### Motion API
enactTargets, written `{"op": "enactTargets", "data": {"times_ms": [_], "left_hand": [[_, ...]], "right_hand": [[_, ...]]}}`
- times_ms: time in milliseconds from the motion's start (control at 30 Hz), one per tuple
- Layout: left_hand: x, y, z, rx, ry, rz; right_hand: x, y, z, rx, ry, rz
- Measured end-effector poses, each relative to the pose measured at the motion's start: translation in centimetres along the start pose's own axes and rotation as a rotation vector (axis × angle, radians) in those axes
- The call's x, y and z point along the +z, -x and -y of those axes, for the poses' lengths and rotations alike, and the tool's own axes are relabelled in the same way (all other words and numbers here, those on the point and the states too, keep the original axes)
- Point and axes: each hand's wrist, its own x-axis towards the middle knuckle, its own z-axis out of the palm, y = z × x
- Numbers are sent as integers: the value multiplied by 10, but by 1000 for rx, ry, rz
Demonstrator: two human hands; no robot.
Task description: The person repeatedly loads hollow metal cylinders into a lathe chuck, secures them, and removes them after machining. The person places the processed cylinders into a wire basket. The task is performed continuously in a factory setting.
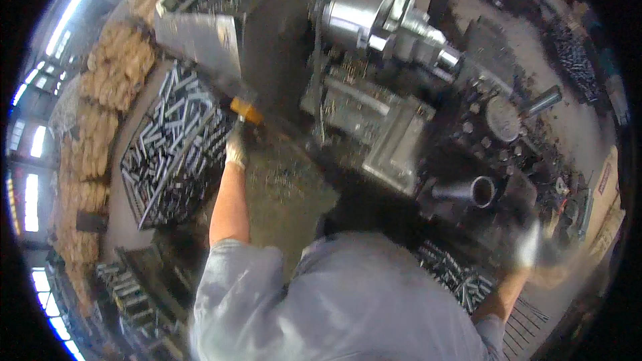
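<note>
My left hand [236,149], in a pale work glove, reaches forward at the left side of a dark machine. Its fingers are closed on a short handle [241,120] just below a yellow block [247,110]. Over on the right, my right hand [528,249] is also gloved and smeared by motion, so its fingers cannot be made out. It is nearest to a hollow metal cylinder [483,191] and a bin of short metal pieces [461,279]. Ahead stands the machine's shiny round chuck [351,15], above a flat metal slide [394,150].
Left of the machine, a wire basket [175,150] is heaped with metal rods. Brown sacks [90,140] are stacked along the far left. At right, a cluttered bench holds a round disc [503,119] and an upright metal tube [545,100]. Cardboard [605,190] leans at the right edge.
</note>
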Motion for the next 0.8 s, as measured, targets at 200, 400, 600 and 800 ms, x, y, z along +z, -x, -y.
{"op": "enactTargets", "data": {"times_ms": [200, 400, 600, 800], "left_hand": [[103, 85, -67, 429, -474, -67], [256, 48, -177, 1372, -1002, -4], [341, 11, -212, 1404, -1234, 33], [344, -4, -251, 1572, -1138, 248]], "right_hand": [[-48, -69, 53, -85, 209, -222], [-6, -249, 114, -501, 394, -266], [104, -371, 151, -176, 954, 700], [-4, -401, 49, -294, 991, 627]]}}
